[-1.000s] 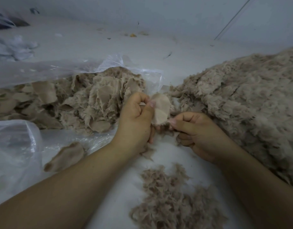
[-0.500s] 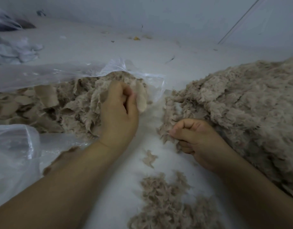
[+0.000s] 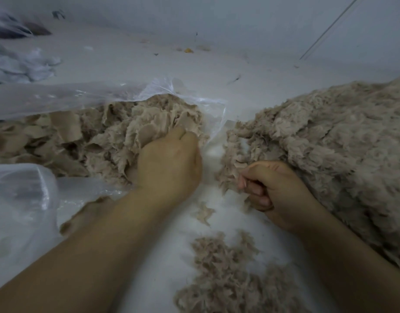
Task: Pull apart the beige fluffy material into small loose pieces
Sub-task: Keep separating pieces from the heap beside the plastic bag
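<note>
While the left hand (image 3: pixel 169 161) digs its curled fingers into the bagged beige fluffy material (image 3: pixel 117 136) ahead of it, the right hand (image 3: pixel 269 188) pinches fluff at the big pile (image 3: pixel 325 141); tearing works best when 1 small tuft is taken, not a fistful.

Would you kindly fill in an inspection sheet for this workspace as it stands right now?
Surface: white sheet, bare between the heaps.
Job's things: big fluffy heap on the right; flat beige pieces in an open clear plastic bag on the left; loose shreds near the front; one small tuft lying alone.
Clutter: white crumpled scraps far left; small yellow bit and dark specks at the back.
Hands: left hand reaching into the bag's pieces, fingers hidden; right hand curled at the heap's edge, pinching fluff.
Cables: thin dark line along the back wall, kind unclear.
Surroundings: pale wall behind.
</note>
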